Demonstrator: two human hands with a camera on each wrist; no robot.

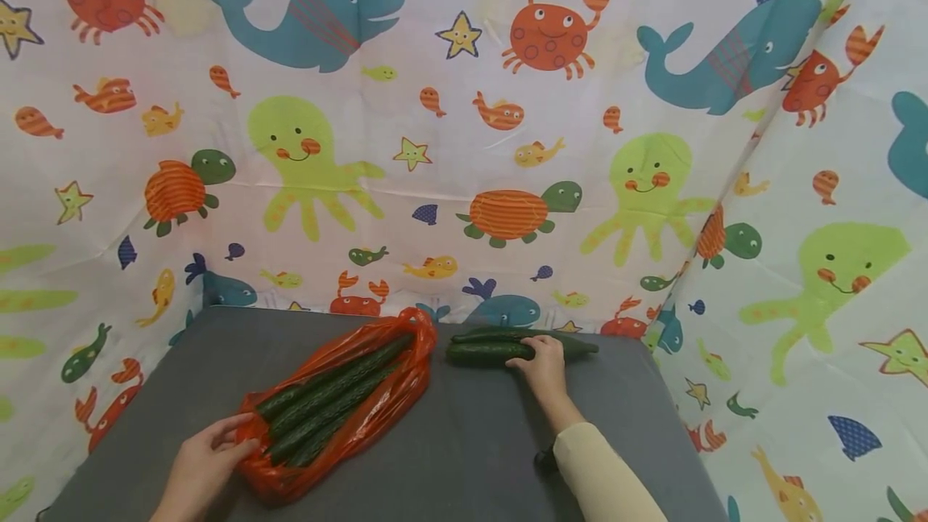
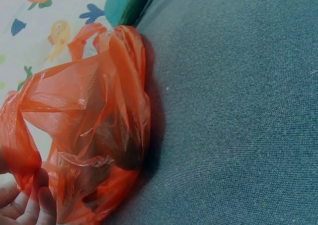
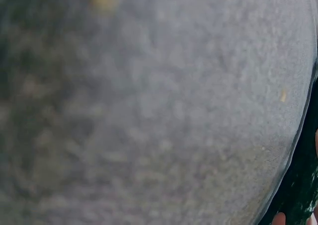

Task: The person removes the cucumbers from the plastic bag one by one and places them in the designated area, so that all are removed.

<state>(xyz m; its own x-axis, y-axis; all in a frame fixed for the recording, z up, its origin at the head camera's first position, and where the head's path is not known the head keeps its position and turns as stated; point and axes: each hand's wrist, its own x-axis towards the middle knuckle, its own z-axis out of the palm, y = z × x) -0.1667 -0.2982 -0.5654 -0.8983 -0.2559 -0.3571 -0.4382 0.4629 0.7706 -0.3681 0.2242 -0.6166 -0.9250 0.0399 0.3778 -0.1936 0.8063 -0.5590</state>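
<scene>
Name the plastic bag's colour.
The bag is translucent orange-red, clearest in the left wrist view.

Head view: bright, diffuse light across the patterned curtain [image 1: 449, 143]. Left wrist: glossy highlights on the orange bag [image 2: 94, 130], its soft shadow on the surface [image 2: 228, 111]. Right wrist: mostly blurred, darker at left.

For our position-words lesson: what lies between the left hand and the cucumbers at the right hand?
The head view shows the orange plastic bag, with more cucumbers inside, then a narrow bare strip of grey tabletop.
</scene>
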